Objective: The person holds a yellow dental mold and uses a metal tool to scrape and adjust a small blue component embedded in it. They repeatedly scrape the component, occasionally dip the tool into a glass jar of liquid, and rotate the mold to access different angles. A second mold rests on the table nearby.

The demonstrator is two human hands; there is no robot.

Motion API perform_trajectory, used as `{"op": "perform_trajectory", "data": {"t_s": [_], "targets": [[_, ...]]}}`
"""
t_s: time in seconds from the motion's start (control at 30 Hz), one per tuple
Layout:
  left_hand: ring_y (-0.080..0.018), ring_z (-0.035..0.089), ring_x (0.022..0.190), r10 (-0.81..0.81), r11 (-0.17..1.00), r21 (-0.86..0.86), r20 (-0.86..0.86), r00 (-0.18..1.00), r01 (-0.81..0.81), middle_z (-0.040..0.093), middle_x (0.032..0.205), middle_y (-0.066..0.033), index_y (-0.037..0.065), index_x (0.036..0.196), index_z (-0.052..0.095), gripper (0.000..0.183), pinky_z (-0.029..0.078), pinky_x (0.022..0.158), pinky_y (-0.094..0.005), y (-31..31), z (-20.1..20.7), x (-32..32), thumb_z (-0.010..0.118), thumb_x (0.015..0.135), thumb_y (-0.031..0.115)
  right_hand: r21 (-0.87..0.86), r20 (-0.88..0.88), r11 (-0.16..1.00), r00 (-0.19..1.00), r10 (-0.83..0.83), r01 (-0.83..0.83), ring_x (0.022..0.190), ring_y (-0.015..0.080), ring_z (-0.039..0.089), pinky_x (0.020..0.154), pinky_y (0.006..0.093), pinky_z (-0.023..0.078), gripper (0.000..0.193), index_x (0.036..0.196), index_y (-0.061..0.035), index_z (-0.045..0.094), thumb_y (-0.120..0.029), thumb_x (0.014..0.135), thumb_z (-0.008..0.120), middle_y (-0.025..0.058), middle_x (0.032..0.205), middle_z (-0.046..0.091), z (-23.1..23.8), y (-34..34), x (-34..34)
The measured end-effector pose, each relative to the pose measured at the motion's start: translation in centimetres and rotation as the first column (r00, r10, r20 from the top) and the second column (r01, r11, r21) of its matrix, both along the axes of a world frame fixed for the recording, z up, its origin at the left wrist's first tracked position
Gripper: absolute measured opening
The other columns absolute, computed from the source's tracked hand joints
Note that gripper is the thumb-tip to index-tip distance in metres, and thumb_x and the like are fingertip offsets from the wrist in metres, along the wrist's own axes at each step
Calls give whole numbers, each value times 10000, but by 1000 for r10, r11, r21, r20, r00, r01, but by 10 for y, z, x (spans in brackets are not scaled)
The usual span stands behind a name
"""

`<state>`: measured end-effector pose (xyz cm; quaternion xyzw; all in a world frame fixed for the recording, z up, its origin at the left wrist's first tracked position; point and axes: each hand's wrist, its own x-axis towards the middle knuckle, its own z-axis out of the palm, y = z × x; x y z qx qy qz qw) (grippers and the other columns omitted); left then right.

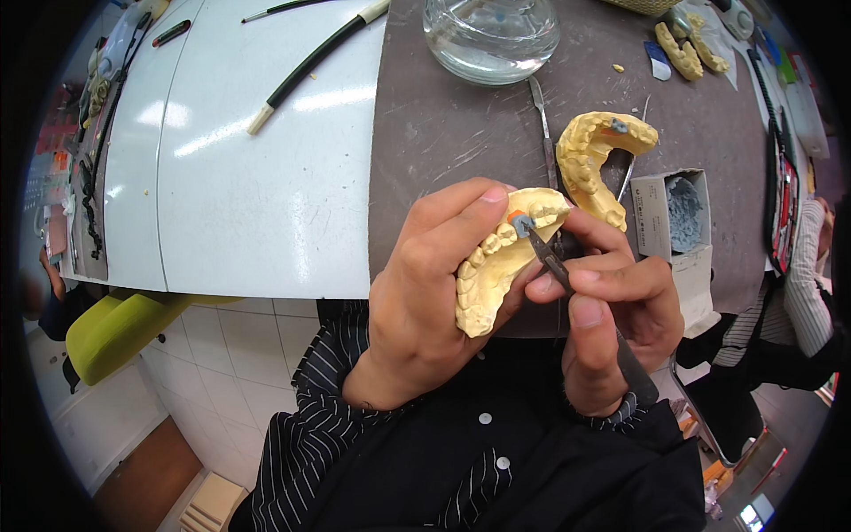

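Note:
A yellow plaster dental model [480, 282] is gripped in my left hand [425, 275], tilted with its row of teeth facing up. Blue-grey wax [521, 225] sits on one tooth place, beside a small orange-red patch. My right hand [612, 310] pinches a dark metal wax carving knife [551, 262], whose tip touches or nearly touches the blue-grey wax. Beyond my hands a second yellow dental model [581, 167] lies on the grey mat, also with a spot of blue-grey material. To its right stands an open cardboard box [651, 213] of blue-grey wax shavings [685, 217].
Metal hand tools [541, 106] lie beside the second model. A clear glass vessel [490, 44] stands at the far edge of the grey mat [417, 115]. More plaster pieces [681, 53] lie far right. A black tube [310, 75] rests on the white table [266, 204]. Another person's sleeve [808, 275] shows at right.

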<state>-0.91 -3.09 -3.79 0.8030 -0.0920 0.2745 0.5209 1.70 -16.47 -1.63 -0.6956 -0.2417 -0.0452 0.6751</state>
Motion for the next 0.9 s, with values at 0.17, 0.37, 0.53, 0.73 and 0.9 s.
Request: {"op": "perform_trajectory", "data": {"t_s": [0.17,0.37,0.53,0.73,0.9], "targets": [[-179,574,847,2,1000,2,16,1000,-2,461,1073,-200,-6,1127,351,486,512,666,-239,0,-1,1,647,758,104,6,-66,1000,998,-4,4,681,171,582,943,463,311,94,837,-48,481,-125,791,511,110,672,607,3,0,-2],[-189,571,872,-12,999,-34,5,1000,12,459,1075,-202,-6,1122,349,483,513,682,-240,-1,0,1,648,757,101,33,-142,999,990,-17,22,685,166,582,958,445,295,98,828,-43,478,-126,788,513,112,670,613,6,2,-4],[-199,569,883,12,1000,2,40,999,-12,475,1055,-195,-1,1117,353,485,497,712,-253,0,0,3,656,752,102,47,-206,998,978,-26,37,688,154,584,967,435,285,108,816,-34,481,-131,787,517,108,663,615,10,4,-5],[-205,566,888,25,1000,-3,49,998,-25,484,1045,-191,1,1114,357,477,483,734,-262,-2,1,3,656,749,75,49,-229,998,973,-29,41,684,150,587,983,427,256,108,812,-39,490,-140,786,522,107,664,617,8,4,-6],[-206,561,896,25,1000,-15,63,998,-24,485,1045,-195,1,1109,359,471,480,736,-262,-1,-2,3,655,749,68,145,-278,988,956,97,-58,995,276,493,969,443,276,100,869,-26,523,-68,782,548,114,768,634,8,-2,-6]]}}
